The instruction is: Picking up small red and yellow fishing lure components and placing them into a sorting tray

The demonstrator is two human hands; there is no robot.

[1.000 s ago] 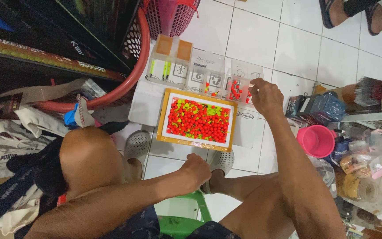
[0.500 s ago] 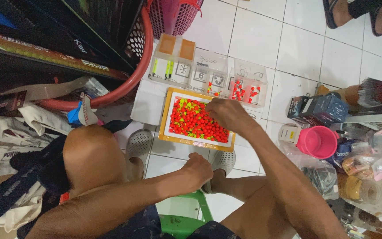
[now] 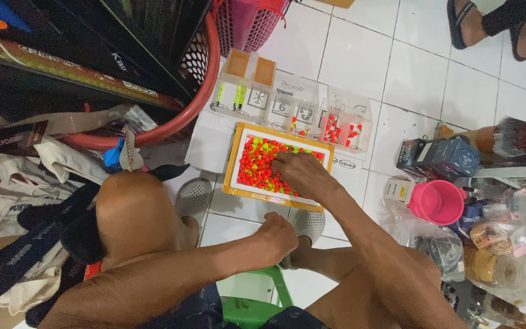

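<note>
A white tray with an orange rim [image 3: 231, 166] lies on the tiled floor, filled with several small red and yellow-green floats [image 3: 257, 163]. My right hand [image 3: 299, 172] lies palm down in the tray, fingertips on the floats; whether it pinches one is hidden. My left hand [image 3: 278, 234] is curled into a fist just in front of the tray, beside my grey sandal [image 3: 312, 222], holding nothing I can see. Behind the tray stands a row of clear compartment boxes [image 3: 287, 105]; the right ones hold red floats [image 3: 338, 129].
A red hoop-rimmed basket [image 3: 205, 79] and a pink basket [image 3: 248, 24] stand behind the boxes. A pink cup [image 3: 436, 201], a dark carton [image 3: 436, 157] and a brush [image 3: 512, 137] crowd the right. Another person's sandalled feet [image 3: 500, 24] are at top right. Clothes [image 3: 25, 201] pile up at left.
My right hand came back from the right-hand compartment box to the tray, then slid left over the floats. My left hand stayed put.
</note>
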